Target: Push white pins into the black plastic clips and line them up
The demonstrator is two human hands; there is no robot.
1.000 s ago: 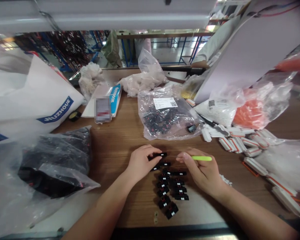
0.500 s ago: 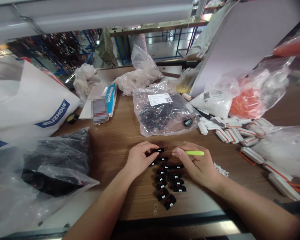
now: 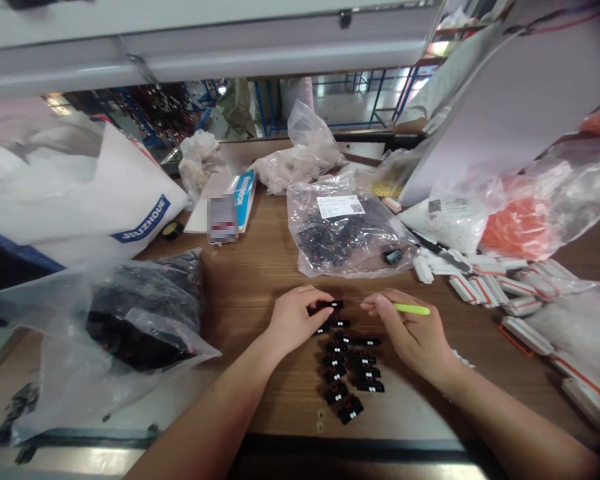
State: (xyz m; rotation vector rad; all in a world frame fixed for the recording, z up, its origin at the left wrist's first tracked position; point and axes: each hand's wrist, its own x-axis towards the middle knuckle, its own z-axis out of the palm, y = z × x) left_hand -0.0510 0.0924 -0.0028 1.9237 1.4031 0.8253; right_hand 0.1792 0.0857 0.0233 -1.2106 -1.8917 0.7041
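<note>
My left hand (image 3: 297, 320) pinches a small black part (image 3: 335, 305) that carries two white dots. To its right, my right hand (image 3: 413, 330) is closed round a tool with a yellow-green handle (image 3: 413, 309), whose thin tip points left toward that part. Below and between the hands, several similar black parts (image 3: 350, 409) with white dots lie in two rough columns on the wooden table (image 3: 250, 267). Small white pieces (image 3: 463, 359) lie beside my right wrist, partly hidden by it.
A clear bag of black parts (image 3: 347, 233) lies behind the hands, another bag (image 3: 145, 313) at the left. White bars with orange edges (image 3: 485, 290) and an orange-filled bag (image 3: 517, 217) are at the right. A white JIUZHOU bag (image 3: 135, 180) stands back left.
The camera view has shifted, so the table and things on it appear farther right. Both hands keep nearly the same pose and hold the same things.
</note>
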